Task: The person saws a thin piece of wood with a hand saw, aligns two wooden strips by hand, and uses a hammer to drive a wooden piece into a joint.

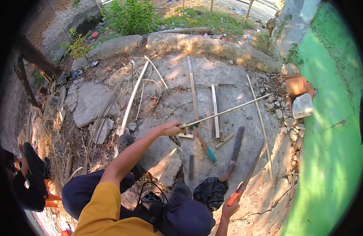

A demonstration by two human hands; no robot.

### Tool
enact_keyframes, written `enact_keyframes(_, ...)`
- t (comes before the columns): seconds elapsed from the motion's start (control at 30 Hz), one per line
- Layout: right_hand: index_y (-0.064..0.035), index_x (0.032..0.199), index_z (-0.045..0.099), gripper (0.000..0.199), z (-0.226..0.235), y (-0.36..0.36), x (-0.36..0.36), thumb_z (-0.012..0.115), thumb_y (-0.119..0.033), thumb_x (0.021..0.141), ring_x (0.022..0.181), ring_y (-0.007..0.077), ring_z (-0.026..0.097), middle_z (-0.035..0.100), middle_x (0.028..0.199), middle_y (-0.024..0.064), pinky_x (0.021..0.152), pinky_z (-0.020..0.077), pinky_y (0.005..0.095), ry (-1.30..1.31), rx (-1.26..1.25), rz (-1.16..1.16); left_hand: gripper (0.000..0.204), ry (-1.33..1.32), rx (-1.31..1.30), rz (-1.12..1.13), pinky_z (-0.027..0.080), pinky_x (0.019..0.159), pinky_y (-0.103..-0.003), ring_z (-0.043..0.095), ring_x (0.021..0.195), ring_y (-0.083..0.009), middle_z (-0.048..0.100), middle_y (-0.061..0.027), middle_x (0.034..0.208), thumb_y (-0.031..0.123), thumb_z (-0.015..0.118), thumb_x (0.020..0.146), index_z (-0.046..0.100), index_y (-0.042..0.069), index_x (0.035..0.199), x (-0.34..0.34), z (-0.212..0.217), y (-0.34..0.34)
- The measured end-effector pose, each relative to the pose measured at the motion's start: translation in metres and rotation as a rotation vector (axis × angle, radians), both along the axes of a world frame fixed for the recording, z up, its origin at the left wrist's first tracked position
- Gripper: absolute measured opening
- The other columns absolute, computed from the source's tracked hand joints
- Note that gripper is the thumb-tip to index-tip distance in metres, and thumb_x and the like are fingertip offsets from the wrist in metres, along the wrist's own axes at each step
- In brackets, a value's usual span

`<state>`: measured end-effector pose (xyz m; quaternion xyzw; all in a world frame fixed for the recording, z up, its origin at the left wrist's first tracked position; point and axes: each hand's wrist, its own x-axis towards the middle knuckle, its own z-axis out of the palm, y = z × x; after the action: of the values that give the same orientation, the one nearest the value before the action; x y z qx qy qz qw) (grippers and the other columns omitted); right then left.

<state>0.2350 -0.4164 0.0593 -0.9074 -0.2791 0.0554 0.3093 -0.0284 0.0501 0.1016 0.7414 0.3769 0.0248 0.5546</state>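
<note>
Bamboo strip [228,111], long and pale, held at its near end in the closed left hand [170,128] and angled up and to the right over the cracked stone slab [213,70]. Right hand [230,208] grips the orange handle of a saw [248,179] (blade pointing up toward the strip, not touching it). On the slab lie more cut slats [215,112], a machete [233,155], a teal-handled tool [205,146] and a black bag [210,191].
</note>
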Motion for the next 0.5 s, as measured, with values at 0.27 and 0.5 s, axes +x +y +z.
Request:
enact_keyframes(0.27, -0.0006, 0.106, 0.064, 0.035, -0.025, -0.009, 0.003, 0.074, -0.015, 0.075, 0.091, 0.0429, 0.065, 0.065, 0.097, 0.0210, 0.082, 0.0532, 0.0481, 0.241, -0.241, 0.205, 0.025, -0.119, -0.363, -0.176, 0.024, 0.048, -0.029, 0.028, 0.049, -0.0074, 0.033, 0.0067, 0.058, 0.011, 0.057, 0.089, 0.073, -0.001, 0.105, 0.030, 0.166, -0.008)
enact_keyframes(0.5, 0.0012, 0.120, 0.061, 0.046, 0.105, 0.078, 0.019, 0.073, -0.006, 0.076, 0.109, 0.0376, 0.061, 0.061, 0.114, 0.0193, 0.096, 0.0495, 0.0467, 0.036, 0.072, 0.428, 0.023, 0.115, -0.222, -0.341, 0.033, 0.053, -0.033, 0.043, 0.058, -0.0112, 0.047, 0.0026, 0.067, 0.019, 0.057, 0.093, 0.069, 0.003, 0.105, 0.036, 0.297, -0.042)
